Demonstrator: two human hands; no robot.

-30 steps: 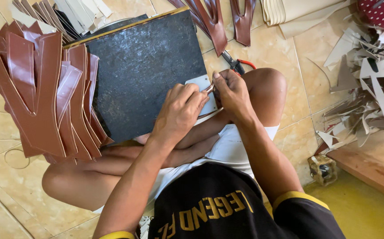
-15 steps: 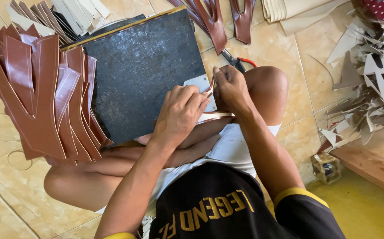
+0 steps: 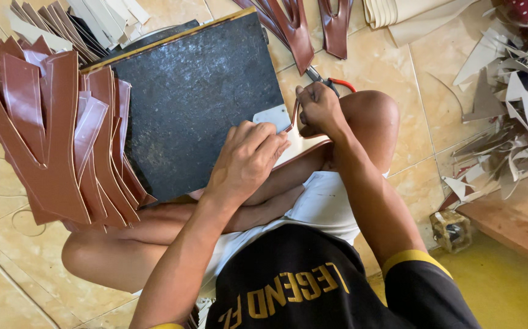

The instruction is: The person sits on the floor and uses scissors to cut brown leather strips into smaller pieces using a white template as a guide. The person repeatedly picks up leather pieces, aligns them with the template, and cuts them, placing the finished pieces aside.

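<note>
Far left: fan of brown leather pieces (image 3: 50, 140) overlapping on tiled floor (image 3: 8, 286), touching black board (image 3: 197, 103). Board tilted across person's lap. Left hand (image 3: 245, 159) palm-down at board's lower right corner, fingers pressed together, flattening pale leather piece (image 3: 288, 137) on board edge. Right hand (image 3: 318, 109) just beside, fingers curled shut around thin tool; tool mostly hidden. Red-handled scissors (image 3: 331, 82) behind knuckles. Far right: pale offcut scraps (image 3: 507, 116) heaped.

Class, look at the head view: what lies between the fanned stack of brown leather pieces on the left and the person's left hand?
In the head view, the dark cutting board spans the stretch between the brown leather pieces and the left hand, which rests on the board's near corner.
</note>
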